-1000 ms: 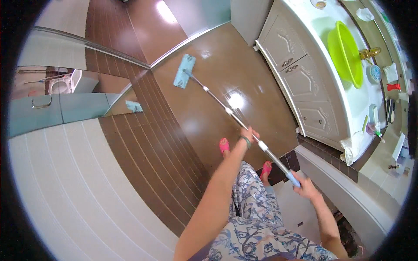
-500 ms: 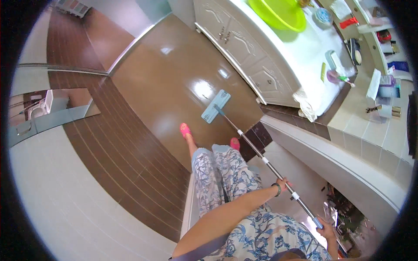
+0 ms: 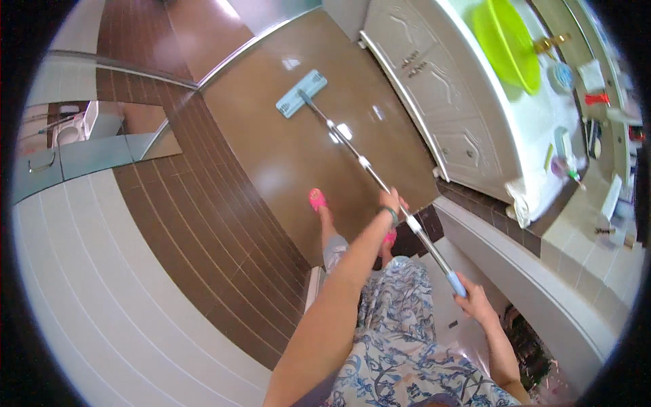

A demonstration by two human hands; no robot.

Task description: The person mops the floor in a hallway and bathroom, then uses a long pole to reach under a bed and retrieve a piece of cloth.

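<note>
A flat mop with a light blue rectangular head [image 3: 302, 93] lies on the wet, shiny brown floor [image 3: 271, 149], its silver telescopic pole [image 3: 437, 256] slanting back toward me. My left hand [image 3: 393, 201], with a green bracelet at its wrist, is wrapped round the middle of the pole. Lower down, my right hand [image 3: 474, 298] closes round the light blue grip [image 3: 457, 284] at the pole's end. My feet, in pink slippers [image 3: 317, 199], stand behind the mop head; the right one is partly hidden by my left arm and the pole.
On the right stands a white vanity cabinet [image 3: 434, 88] with a bright green basin [image 3: 505, 44] and a toothbrush cup [image 3: 559, 167] on top. A white cloth [image 3: 519, 203] hangs over its corner. Brown and white tiled wall [image 3: 196, 224] bounds the left. A metal floor strip [image 3: 258, 42] crosses the far side.
The mop head has slid away from me, toward the far left of the floor. Both hands have moved forward with the pole, and my view has shifted.
</note>
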